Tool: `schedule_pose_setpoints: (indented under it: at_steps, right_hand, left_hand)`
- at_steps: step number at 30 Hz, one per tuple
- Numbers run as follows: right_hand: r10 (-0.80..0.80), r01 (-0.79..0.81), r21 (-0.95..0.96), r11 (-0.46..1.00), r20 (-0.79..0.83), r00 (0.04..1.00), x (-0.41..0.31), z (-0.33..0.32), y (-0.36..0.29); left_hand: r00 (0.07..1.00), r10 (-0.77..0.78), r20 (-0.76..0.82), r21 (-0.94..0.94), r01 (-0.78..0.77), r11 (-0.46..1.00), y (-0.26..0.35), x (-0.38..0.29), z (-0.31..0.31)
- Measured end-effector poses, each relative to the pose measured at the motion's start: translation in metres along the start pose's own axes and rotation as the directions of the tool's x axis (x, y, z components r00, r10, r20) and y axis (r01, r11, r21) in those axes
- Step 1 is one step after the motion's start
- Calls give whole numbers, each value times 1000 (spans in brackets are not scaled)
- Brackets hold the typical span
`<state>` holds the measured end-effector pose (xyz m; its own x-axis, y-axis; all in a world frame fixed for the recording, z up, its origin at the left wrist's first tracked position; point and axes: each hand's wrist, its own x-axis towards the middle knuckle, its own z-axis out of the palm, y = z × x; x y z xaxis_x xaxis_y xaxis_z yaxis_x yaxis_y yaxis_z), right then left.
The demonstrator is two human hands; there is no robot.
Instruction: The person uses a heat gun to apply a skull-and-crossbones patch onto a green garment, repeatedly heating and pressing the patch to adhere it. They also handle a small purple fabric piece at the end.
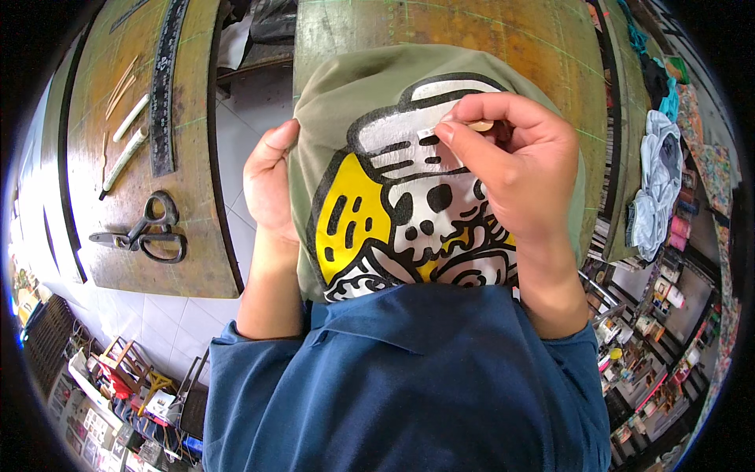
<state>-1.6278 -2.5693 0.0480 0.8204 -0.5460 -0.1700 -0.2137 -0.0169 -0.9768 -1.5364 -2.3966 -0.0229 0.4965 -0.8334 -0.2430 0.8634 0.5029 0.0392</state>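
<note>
An olive-green cloth [336,88] rises in front of my chest. On it is a bold printed cartoon skull [413,206] in white and black, with a yellow patch [354,218] at its left. My left hand [268,177] grips the cloth's left edge, thumb on the near side. Over the white upper part of the print, my right hand [519,159] pinches a small slim object [482,125] between thumb and fingers. Its tan end shows behind the thumb; what it is I cannot tell. A small whitish tip [426,134] shows at the fingertips, against the print.
Black-handled scissors [147,233], a dark ruler [164,88], two white pens [127,150] and several thin wooden sticks [122,85] lie on the left worktable [194,253]. Another stained table [354,23] is beyond the cloth. Crumpled white fabric [655,189] lies at right, above cluttered shelves [649,348].
</note>
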Motion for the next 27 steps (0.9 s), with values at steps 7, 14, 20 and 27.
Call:
schedule_pose_setpoints:
  at_steps: [7, 14, 20, 27]
  right_hand:
    - [-243, 247, -123, 961, 52, 969, 1, 1, 7]
    - [-304, 303, 36, 952, 10, 953, 4, 7, 11]
    - [-330, 331, -162, 930, 32, 943, 0, 2, 11]
    - [-368, 376, -142, 916, 78, 927, 2, -5, 12]
  left_hand:
    - [1000, 0, 12, -12, 0, 1000, -2, 0, 5]
    - [1000, 8, -17, -12, -8, 1000, -1, 1, 4]
    - [997, 33, -71, 37, -31, 999, 1, 0, 1]
    - [999, 20, -35, 42, -19, 999, 2, 0, -1]
